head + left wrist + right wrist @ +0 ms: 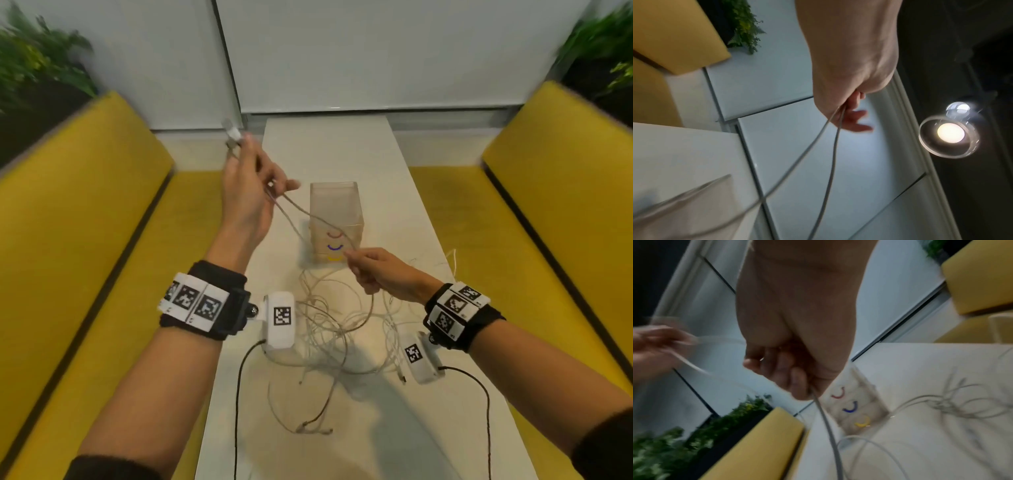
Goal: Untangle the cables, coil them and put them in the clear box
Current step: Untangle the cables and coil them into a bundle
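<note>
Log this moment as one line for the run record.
left hand: raised, grips cable end | right hand: pinches same cable | tangle: on table | clear box: no cables inside

Two bare forearms emerge from dark sleeves pushed up near the elbows. Each wrist wears a black fabric band (209, 301) topped with white tiles printed with black square-patterned markers. A second such band (460, 313) circles the other wrist. Bolted to the inner side of each band is a rounded white camera housing (280, 320), itself stamped with one black-and-white marker; its twin (421, 359) sits opposite. A thin black lead (239, 383) trails from each housing back along the arm.
</note>
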Motion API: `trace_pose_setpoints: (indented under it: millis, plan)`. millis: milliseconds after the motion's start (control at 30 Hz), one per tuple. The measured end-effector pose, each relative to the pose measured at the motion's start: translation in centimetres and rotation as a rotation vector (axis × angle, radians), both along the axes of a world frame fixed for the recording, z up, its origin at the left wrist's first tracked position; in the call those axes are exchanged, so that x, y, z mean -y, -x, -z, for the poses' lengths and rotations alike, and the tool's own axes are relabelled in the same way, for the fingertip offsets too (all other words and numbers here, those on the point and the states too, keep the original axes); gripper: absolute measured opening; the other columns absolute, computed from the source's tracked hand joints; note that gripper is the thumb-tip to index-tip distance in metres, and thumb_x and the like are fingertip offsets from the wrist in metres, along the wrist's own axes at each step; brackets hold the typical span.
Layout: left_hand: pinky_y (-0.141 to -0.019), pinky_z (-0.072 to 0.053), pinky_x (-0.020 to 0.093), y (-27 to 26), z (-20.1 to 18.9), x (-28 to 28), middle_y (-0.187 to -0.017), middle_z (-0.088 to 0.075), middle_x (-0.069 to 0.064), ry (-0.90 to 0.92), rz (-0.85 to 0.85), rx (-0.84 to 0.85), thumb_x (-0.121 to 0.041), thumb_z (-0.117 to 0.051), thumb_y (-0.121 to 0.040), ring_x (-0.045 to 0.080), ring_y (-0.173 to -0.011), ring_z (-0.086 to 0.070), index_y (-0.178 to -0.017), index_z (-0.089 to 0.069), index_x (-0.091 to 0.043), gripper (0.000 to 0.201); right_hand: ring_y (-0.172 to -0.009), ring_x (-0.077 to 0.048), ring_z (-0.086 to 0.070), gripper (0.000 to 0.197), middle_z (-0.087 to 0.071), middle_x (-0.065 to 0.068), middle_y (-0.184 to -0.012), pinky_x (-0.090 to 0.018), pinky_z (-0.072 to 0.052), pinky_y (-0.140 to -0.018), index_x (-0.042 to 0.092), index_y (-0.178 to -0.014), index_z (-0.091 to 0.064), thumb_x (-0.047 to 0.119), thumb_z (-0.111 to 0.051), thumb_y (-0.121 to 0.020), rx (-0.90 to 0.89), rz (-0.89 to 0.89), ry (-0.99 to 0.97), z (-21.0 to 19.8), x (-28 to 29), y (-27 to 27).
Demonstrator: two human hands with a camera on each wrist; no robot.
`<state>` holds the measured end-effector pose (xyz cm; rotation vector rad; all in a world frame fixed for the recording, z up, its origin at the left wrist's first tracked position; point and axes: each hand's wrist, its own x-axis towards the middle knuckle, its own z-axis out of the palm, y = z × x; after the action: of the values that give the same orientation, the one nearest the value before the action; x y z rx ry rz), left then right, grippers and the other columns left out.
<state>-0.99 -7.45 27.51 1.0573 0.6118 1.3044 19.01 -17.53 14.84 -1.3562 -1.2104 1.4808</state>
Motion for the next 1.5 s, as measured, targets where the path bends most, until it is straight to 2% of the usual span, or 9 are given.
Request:
trace_pose_setpoints:
  millis: [133, 300, 400, 467, 633, 867, 1100, 1333, 1500]
  plan:
    - [-0.042, -0.02, 0.024, 1.5, -2.3, 0.0, -0.061, -0.029, -0.006, -0.108, -0.075, -0.115, -0.034, -0.044, -0.105, 0.01, -0.052, -0.02, -0.082, -0.042, -0.019, 0.027, -0.058, -0.015, -0.015, 0.044, -0.023, 0.003, -0.063, -0.032, -0.015, -0.056, 0.02, -0.066, -0.03, 0.044, -0.042, -0.102, 0.151, 0.108, -0.007, 0.0, 1.1, -1.6]
    - [-0.048, -0.03, 0.018, -1.2, 0.5, 1.5, -0.064, -0.032, -0.004, -0.37, 0.103, -0.628, -0.027, -0.067, -0.094, 0.009, -0.054, -0.029, -0.09, -0.051, -0.011, 0.023, -0.057, -0.008, -0.029, 0.031, -0.038, 0.007, -0.067, -0.025, -0.027, -0.054, 0.017, -0.08, -0.038, 0.031, -0.032, -0.107, 0.316, 0.066, -0.185, -3.9, 0.4, -0.8]
    - [-0.052, -0.035, 0.023, -3.0, 3.0, 2.4, -0.058, -0.041, -0.012, -0.474, 0.256, -0.898, -0.041, -0.067, -0.091, 0.008, -0.05, -0.039, -0.106, -0.064, -0.025, 0.022, -0.051, -0.002, -0.036, 0.026, -0.047, 0.017, -0.061, -0.019, -0.032, -0.05, 0.01, -0.091, -0.048, 0.021, -0.032, -0.108, 0.429, -0.017, -0.324, -6.2, 0.4, 0.2]
    - [-0.056, -0.043, 0.027, -3.4, 4.0, 2.7, -0.06, -0.057, -0.009, -0.507, 0.319, -0.966, -0.048, -0.062, -0.094, 0.006, -0.054, -0.05, -0.09, -0.069, -0.023, 0.026, -0.048, -0.001, -0.041, 0.025, -0.051, 0.023, -0.056, -0.014, -0.033, -0.05, 0.002, -0.1, -0.053, 0.013, -0.032, -0.107, 0.461, -0.018, -0.352, -7.2, 0.7, 0.6]
    - [-0.045, -0.023, 0.016, -3.0, 4.0, 1.8, -0.04, -0.036, -0.011, -0.477, 0.11, -0.964, -0.044, -0.064, -0.093, 0.004, -0.042, -0.03, -0.048, -0.043, -0.024, 0.054, -0.048, -0.004, -0.031, 0.024, -0.044, 0.015, -0.053, -0.019, -0.028, -0.047, 0.009, -0.094, -0.055, 0.026, -0.043, -0.105, 0.395, -0.021, -0.362, -6.9, 1.8, -0.5]
    - [-0.056, -0.027, 0.031, 1.1, 2.9, -3.0, -0.059, -0.038, 0.009, -0.289, -0.292, -0.775, -0.036, -0.063, -0.091, 0.018, -0.055, -0.031, -0.063, -0.051, -0.012, 0.039, -0.051, -0.011, -0.026, 0.054, -0.035, 0.008, -0.057, -0.028, -0.023, -0.048, 0.023, -0.062, -0.041, 0.062, -0.031, -0.098, 0.481, 0.105, -0.105, -2.0, 4.4, -6.8]
    - [-0.047, -0.022, 0.025, 2.6, 2.2, -4.5, -0.053, -0.031, -0.004, -0.197, -0.526, -0.6, -0.026, -0.062, -0.089, 0.004, -0.046, -0.022, -0.055, -0.034, -0.022, 0.045, -0.046, -0.005, -0.029, 0.063, -0.038, 0.01, -0.051, -0.024, -0.026, -0.058, 0.017, -0.058, -0.036, 0.064, -0.019, -0.097, 0.73, 0.172, 0.014, 1.8, 6.3, -9.1]
    - [-0.048, -0.03, 0.025, 2.9, 1.9, -4.8, -0.055, -0.036, -0.005, -0.18, -0.538, -0.557, -0.027, -0.063, -0.092, 0.002, -0.046, -0.028, -0.057, -0.042, -0.02, 0.041, -0.06, -0.007, -0.04, 0.055, -0.041, 0.014, -0.063, -0.027, -0.031, -0.063, 0.024, -0.064, -0.042, 0.069, -0.031, -0.094, 0.687, 0.333, -0.099, 2.0, 6.2, -9.4]
    - [-0.066, -0.051, 0.035, 0.4, 2.9, -3.0, -0.09, -0.07, 0.003, -0.276, -0.214, -0.791, -0.04, -0.07, -0.09, 0.011, -0.069, -0.055, -0.102, -0.07, -0.019, 0.024, -0.055, -0.001, -0.034, 0.041, -0.038, 0.015, -0.06, -0.023, -0.028, -0.058, 0.016, -0.071, -0.044, 0.04, -0.039, -0.104, 0.583, 0.336, -0.267, -0.5, 4.6, -6.9]
